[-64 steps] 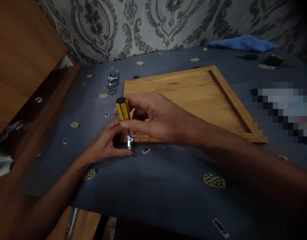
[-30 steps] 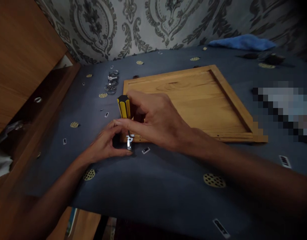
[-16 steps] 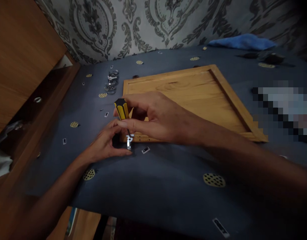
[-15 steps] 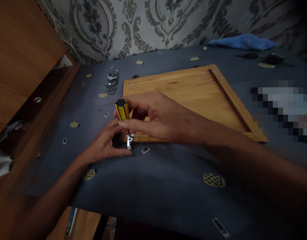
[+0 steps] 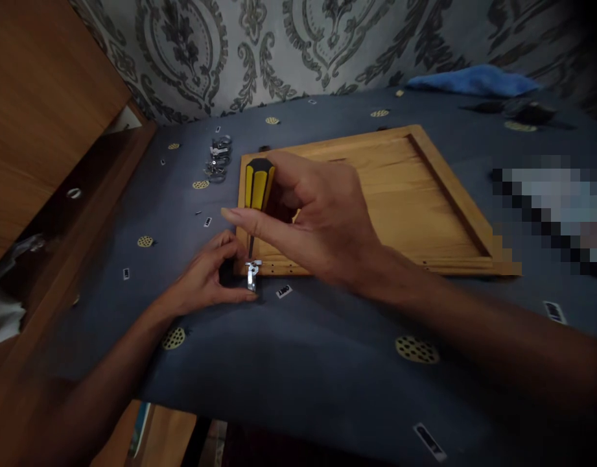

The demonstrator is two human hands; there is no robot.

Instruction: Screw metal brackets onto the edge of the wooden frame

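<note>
A screwdriver (image 5: pixel 259 185) with a yellow and black handle stands nearly upright in my right hand (image 5: pixel 325 220). Its fingers are behind the handle, while the thumb is stretched out across the front. The tip reaches down to a small shiny metal latch (image 5: pixel 252 277) at the near left corner of a shallow wooden tray (image 5: pixel 454 188). My left hand (image 5: pixel 203 275) steadies this latch, thumb at its lower end and fingers bent against the tray's corner. Small dark holes run along the tray's near edge. Whether a screw sits under the tip is too small to tell.
Several metal fittings (image 5: pixel 219 159) lie in a row beyond my left hand, and a tiny screw-like piece (image 5: pixel 198 213) is nearer. At the back right are a blue cloth (image 5: pixel 473 81) and a dark object (image 5: pixel 526 111). A wooden cabinet (image 5: pixel 45 84) borders the left.
My right hand has shifted up and to the right, and its thumb has straightened out. The screwdriver handle has swung right, now more upright. My left hand and the latch stay where they were.
</note>
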